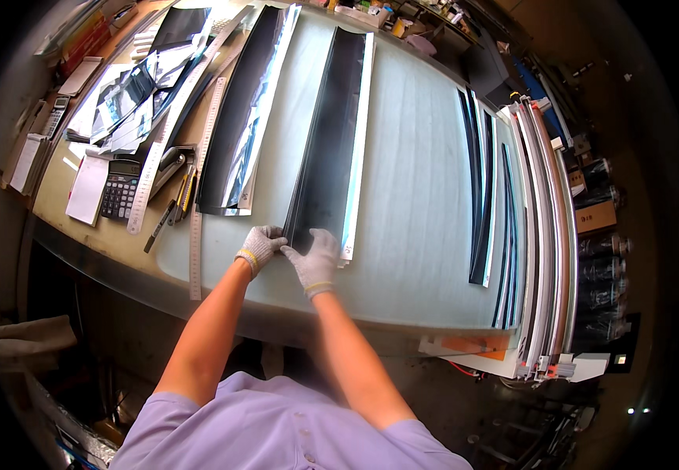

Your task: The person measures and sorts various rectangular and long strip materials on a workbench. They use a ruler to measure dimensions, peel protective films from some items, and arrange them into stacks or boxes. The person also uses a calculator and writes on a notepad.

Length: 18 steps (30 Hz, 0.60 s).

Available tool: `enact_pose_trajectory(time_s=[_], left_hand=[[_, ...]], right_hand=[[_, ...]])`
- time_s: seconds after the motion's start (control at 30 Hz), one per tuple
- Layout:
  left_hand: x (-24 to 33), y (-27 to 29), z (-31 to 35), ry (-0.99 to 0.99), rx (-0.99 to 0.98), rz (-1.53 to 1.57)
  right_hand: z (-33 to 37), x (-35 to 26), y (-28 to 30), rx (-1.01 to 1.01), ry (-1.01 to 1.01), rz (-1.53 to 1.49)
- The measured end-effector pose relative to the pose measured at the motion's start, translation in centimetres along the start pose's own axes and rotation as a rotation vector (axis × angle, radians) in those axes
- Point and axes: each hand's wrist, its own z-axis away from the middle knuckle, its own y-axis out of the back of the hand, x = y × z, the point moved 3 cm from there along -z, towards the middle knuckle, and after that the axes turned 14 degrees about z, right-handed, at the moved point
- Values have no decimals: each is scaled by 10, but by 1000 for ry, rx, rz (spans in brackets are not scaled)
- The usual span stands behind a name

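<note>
Both hands wear pale knitted gloves with yellow cuff edging. A long strip of dark film [328, 133] with a white edge along its right side runs away from me across the table. At its near left corner, my left hand [260, 248] is closed, fingertips pinching the edge. Just to the right, my right hand [314, 261] lies over the strip's near end, its thumb spread towards my left hand and its slightly blurred fingers stretched forward. Left of this strip lies a second dark film piece [234, 117] with a shiny, crumpled edge.
Left of the film are a long steel ruler [196, 258], a stapler [173, 160], cutter knives, a marker [159, 226], a calculator [122, 190], a notepad [87, 188] and film scraps [132, 102]. Narrow dark strips [487, 196] lie right, before a rack of long rolls [547, 235].
</note>
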Motion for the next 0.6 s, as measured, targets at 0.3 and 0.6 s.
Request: enact_pose_trajectory(time_s=[0.3,0.6], left_hand=[[23,-12,20,-31,90,-212],[28,-12,16,-83,57,-380]], right_hand=[[-12,10,-13,-128,-18,85],[-15,-10,-28,-277,-13,379]])
